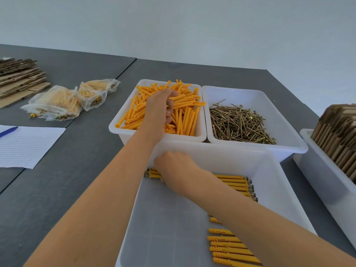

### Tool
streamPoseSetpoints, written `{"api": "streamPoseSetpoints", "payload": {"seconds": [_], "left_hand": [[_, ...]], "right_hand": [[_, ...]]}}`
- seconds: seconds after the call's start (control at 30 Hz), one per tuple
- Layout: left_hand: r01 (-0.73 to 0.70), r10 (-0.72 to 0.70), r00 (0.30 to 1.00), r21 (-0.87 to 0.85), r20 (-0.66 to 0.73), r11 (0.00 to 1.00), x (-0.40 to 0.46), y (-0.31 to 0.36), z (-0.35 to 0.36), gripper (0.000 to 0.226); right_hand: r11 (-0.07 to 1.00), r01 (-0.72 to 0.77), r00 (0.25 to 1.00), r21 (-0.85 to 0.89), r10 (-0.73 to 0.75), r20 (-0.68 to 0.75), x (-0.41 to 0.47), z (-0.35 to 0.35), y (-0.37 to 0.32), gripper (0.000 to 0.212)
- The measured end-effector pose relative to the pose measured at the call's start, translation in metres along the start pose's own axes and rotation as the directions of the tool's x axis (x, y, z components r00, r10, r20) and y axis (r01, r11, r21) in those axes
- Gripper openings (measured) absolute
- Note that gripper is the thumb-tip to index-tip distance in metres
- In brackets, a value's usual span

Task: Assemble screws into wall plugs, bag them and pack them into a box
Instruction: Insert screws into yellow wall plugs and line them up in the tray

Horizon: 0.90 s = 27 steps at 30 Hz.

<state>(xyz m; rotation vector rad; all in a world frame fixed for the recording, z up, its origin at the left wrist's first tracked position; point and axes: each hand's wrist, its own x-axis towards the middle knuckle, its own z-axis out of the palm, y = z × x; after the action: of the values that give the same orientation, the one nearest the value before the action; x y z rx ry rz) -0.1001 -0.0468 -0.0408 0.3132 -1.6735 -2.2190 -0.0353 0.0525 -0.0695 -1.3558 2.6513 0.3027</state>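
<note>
My left hand (pixel 160 107) reaches into the white bin of orange wall plugs (pixel 185 116), and its curled fingers grip a few plugs. My right hand (pixel 174 167) is down in the near white tray (pixel 269 170), its fingers curled on the left end of a row of assembled plugs with screws (pixel 235 185). More assembled plugs (pixel 229 247) lie lower in that tray, partly under my right forearm. The bin of brass screws (pixel 240 124) stands to the right of the plug bin.
Several filled clear bags (pixel 63 102) lie at the left on the dark table. Flat cardboard (pixel 17 78) is stacked at the far left. A lined sheet with a blue pen (pixel 25 145) lies near the left edge. A tray of folded boxes (pixel 335 135) stands at the right.
</note>
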Motion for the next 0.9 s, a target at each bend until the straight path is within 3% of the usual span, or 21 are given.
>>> {"api": "streamPoseSetpoints", "payload": {"seconds": [0.07, 0.17, 0.23, 0.27, 0.33, 0.37, 0.43, 0.53, 0.6, 0.67, 0.9], "left_hand": [[-0.149, 0.15, 0.989, 0.257, 0.015, 0.955, -0.002, -0.004, 0.003, 0.024], [-0.331, 0.348, 0.935, 0.522, 0.068, 0.786, -0.006, -0.011, 0.006, 0.027], [-0.379, 0.406, 0.908, 0.615, 0.104, 0.691, -0.009, -0.015, 0.008, 0.026], [-0.386, 0.416, 0.9, 0.679, 0.13, 0.624, -0.01, -0.017, 0.01, 0.024], [-0.368, 0.415, 0.891, 0.826, 0.183, 0.428, -0.015, -0.02, 0.014, 0.022], [-0.356, 0.415, 0.886, 0.879, 0.209, 0.317, -0.016, -0.022, 0.015, 0.021], [-0.334, 0.406, 0.879, 0.93, 0.249, 0.154, -0.016, -0.026, 0.018, 0.021], [-0.246, 0.367, 0.905, 0.969, 0.216, 0.036, -0.014, -0.031, 0.017, 0.029], [-0.186, 0.307, 0.935, 0.983, 0.176, 0.003, -0.014, -0.031, 0.015, 0.035], [-0.176, 0.233, 0.958, 0.984, 0.169, 0.012, -0.013, -0.03, 0.014, 0.037], [-0.209, 0.049, 0.978, 0.966, 0.204, 0.154, -0.011, -0.024, 0.011, 0.028]], "right_hand": [[0.995, -0.003, 0.997, 0.096, -0.004, 0.079, -0.007, -0.014, 0.009, 0.021], [0.888, -0.115, 0.961, 0.446, -0.015, 0.278, -0.027, -0.051, 0.049, 0.036], [0.745, -0.159, 0.987, 0.648, 0.095, 0.132, -0.037, -0.068, 0.081, 0.03], [0.699, -0.161, 0.968, 0.697, 0.248, -0.025, -0.037, -0.069, 0.096, 0.027], [0.689, -0.273, 0.758, 0.672, 0.584, -0.291, -0.032, -0.053, 0.124, 0.022], [0.674, -0.391, 0.661, 0.626, 0.68, -0.319, -0.03, -0.04, 0.137, 0.019], [0.6, -0.644, 0.605, 0.474, 0.779, -0.164, -0.032, -0.011, 0.163, 0.011], [0.453, -0.82, 0.527, 0.35, 0.837, 0.151, -0.04, 0.014, 0.191, 0.032], [0.437, -0.815, 0.523, 0.381, 0.838, 0.155, -0.039, 0.018, 0.197, 0.027], [0.438, -0.792, 0.534, 0.426, 0.834, 0.136, -0.035, 0.019, 0.199, 0.009], [0.421, -0.776, 0.506, 0.471, 0.86, 0.066, -0.036, 0.021, 0.202, 0.02]]}}
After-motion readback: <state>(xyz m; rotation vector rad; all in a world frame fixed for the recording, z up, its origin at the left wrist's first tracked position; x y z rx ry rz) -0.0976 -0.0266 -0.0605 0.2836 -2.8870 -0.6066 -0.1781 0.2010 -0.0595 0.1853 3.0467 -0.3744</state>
